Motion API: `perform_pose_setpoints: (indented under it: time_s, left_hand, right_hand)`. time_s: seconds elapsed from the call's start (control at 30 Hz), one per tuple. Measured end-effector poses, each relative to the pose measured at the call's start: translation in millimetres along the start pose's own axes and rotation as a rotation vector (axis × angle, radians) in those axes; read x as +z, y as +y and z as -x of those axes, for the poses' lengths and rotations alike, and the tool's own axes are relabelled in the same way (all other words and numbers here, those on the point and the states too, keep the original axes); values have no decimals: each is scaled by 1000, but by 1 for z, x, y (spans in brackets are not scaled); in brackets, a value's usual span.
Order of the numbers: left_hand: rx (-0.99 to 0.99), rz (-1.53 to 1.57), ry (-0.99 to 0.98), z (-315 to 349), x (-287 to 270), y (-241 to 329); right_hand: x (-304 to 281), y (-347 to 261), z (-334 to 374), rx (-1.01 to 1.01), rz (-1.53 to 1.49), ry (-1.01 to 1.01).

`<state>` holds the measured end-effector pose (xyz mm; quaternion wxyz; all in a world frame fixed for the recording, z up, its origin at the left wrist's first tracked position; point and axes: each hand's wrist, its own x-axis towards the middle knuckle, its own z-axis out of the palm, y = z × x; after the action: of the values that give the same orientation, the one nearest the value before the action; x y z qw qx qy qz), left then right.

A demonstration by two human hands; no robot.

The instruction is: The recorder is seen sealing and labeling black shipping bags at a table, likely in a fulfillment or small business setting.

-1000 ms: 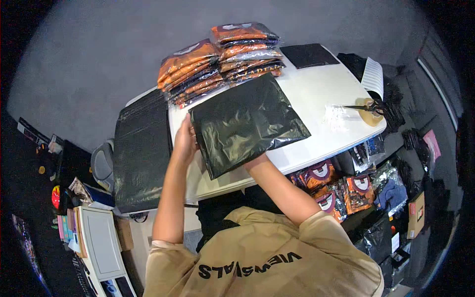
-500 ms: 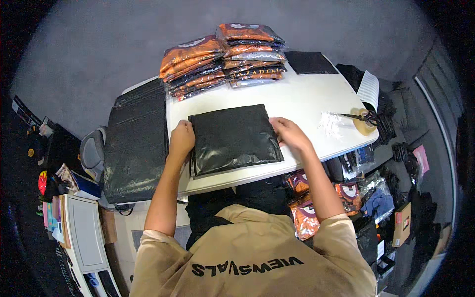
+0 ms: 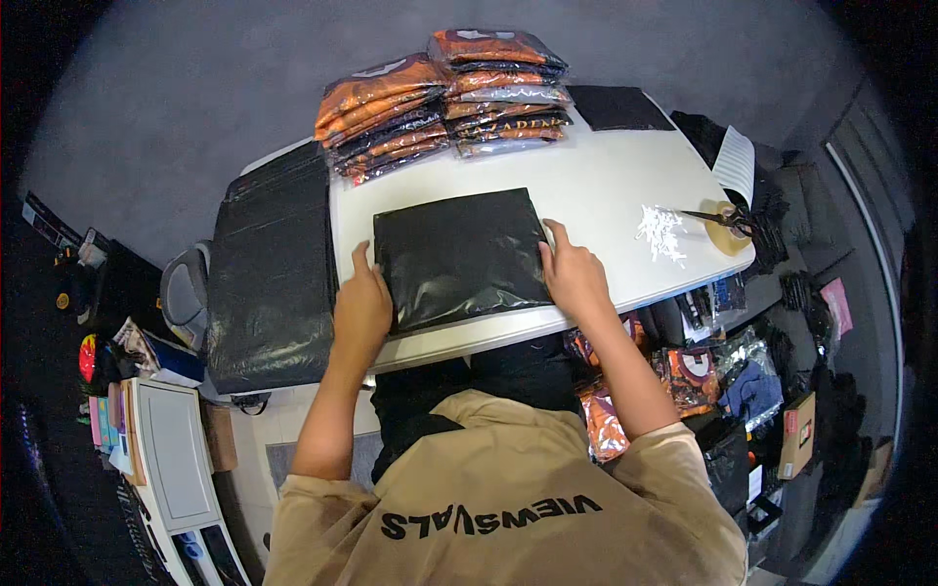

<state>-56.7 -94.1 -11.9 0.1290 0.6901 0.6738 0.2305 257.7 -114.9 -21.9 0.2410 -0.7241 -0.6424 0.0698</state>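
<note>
A flat, glossy black plastic mailing bag (image 3: pixel 464 256) lies on the white table (image 3: pixel 606 181) in front of me. My left hand (image 3: pixel 363 308) rests at the bag's left edge, its fingers stretched away from me and closing on nothing. At the opposite edge is my right hand (image 3: pixel 576 273), with the index finger straight and the thumb spread apart from it beside the bag. The undersides of both hands are hidden.
Two stacks of clear-bagged folded garments, left (image 3: pixel 381 117) and right (image 3: pixel 508 98), stand behind the bag. Large black plastic sheets (image 3: pixel 269 273) cover the table's left end. At right lie white paper scraps (image 3: pixel 661 232), scissors (image 3: pixel 718 220) and a tape roll (image 3: pixel 728 239).
Both hands have loosened from their closed hold at the bag's side edges, their fingers now stretched out. The left hand has slid nearer to me along its edge.
</note>
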Motion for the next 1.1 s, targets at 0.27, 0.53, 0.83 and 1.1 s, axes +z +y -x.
perform_pose_setpoints:
  time_s: [0.27,0.53,0.83,1.1]
  left_hand:
    - [77,-10,46,11,2,-10]
    - [91,-287,59,17,-3,-14]
    - [628,-68,71,18,30,43]
    - [342,-231,-109,30,31,6]
  right_hand:
    - [5,6,8,-82,-10,1]
    - [-8,9,17,-45,62,-51]
    - [30,-65,23,-459,15,0]
    - [34,-37,42,-395,133,-78]
